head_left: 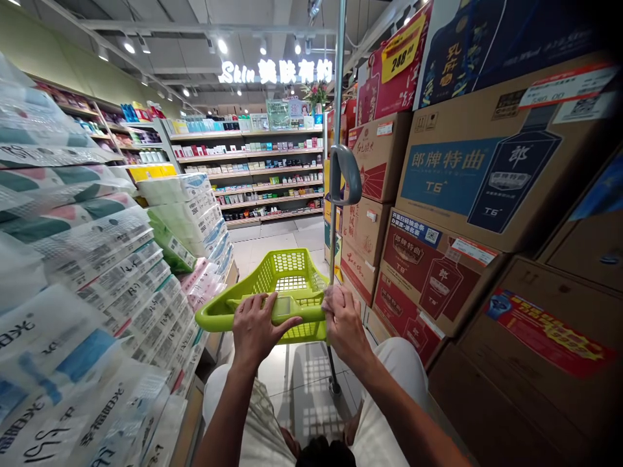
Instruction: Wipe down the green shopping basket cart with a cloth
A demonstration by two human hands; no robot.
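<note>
Head view: the green basket [263, 275], likely light and stiff, sits before the knees [402, 366], best held by its handle [309, 312], where the left hand [254, 325] lies thumb-spread and the right hand [348, 325] clamps a soft-looking cloth [331, 298]

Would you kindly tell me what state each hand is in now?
Left hand: open, laid over the green handle, thumb spread.
Right hand: closed on a pale crumpled cloth.

I see loose, off-white trousers [400, 368] over there, dappled with shade; above the trousers, both forearms [396, 403] are bare.
</note>
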